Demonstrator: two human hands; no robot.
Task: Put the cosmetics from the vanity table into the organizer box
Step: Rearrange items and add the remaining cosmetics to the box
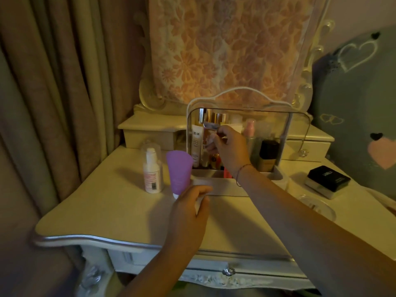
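A cream desk (pixel 120 213) with a silver-trimmed front edge fills the lower half of the view, set against beige curtains (pixel 53 82) on the left and a floral cloth (pixel 225 50) hanging behind. On the right leans a grey cushion (pixel 355 103) with heart shapes. At the back middle of the desk stands the organizer box (pixel 237 185), its clear lid (pixel 297 129) raised upright, with bottles and tubes already packed inside (a white tube marked BB at the left, a dark bottle (pixel 267 155) at the right).

The right hand (pixel 230 146) reaches into the box, fingers pinched shut around a small item that is too blurred to name; a thin bracelet (pixel 241 173) circles the wrist. The left hand (pixel 188 213) rests low just in front of the box, fingers curled around the white cap end of a purple tube (pixel 179 174), which stands cap-down and tilted, just left of the box.

Beside the tube, further left, a white pump bottle (pixel 151 171) with a clear cap stands upright on the desk. Well to the right of the box lies a black compact (pixel 329 180) on the desk, and near it a clear round dish (pixel 317 205).
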